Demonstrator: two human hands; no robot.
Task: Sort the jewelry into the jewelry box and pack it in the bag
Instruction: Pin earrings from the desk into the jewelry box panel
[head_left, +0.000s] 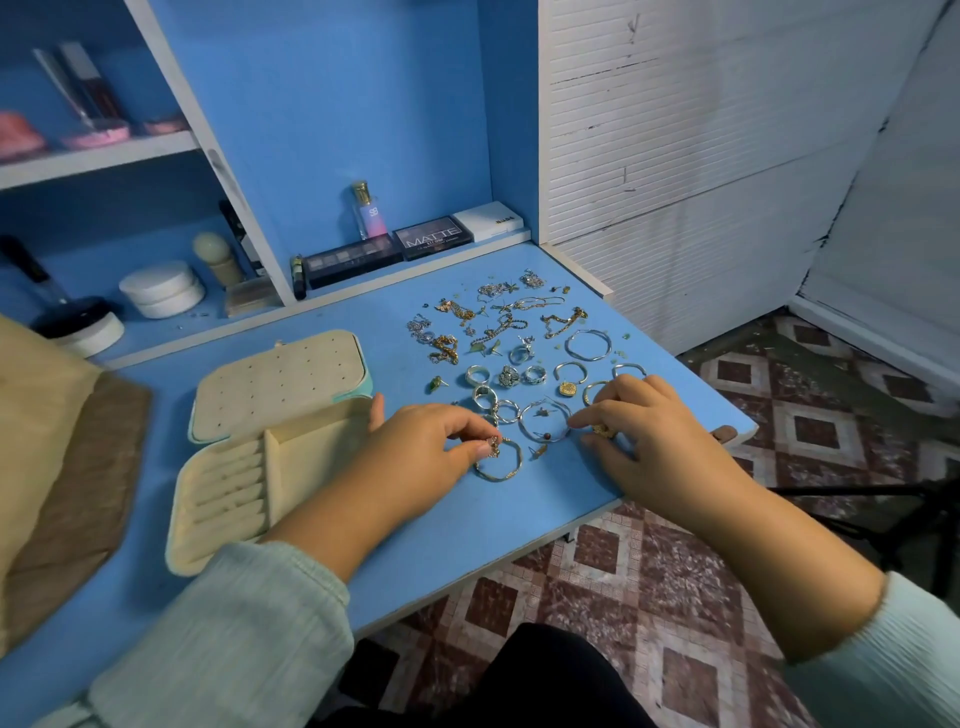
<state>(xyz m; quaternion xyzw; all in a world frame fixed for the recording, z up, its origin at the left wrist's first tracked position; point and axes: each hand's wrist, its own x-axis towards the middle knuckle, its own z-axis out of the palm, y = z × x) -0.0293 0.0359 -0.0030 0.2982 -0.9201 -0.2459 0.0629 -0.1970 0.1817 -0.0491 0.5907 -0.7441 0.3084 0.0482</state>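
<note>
Behind the jewelry (519, 343), a palette (434, 237) reads "MATTE" — left hand (431, 441) pinches a ring (493, 446), right hand (639, 431) a gold piece (602, 430).

Hands (524, 441) over scattered jewelry (511, 348)

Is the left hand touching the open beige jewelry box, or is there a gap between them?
Cannot tell. In the head view the left hand overlaps the open beige jewelry box at its right edge, hiding any contact or gap.

A blue worktop (457, 525) is seen. An open jewelry box (260, 447), many rings and chains (519, 353) and a brown bag (57, 467) are laid on it.
</note>
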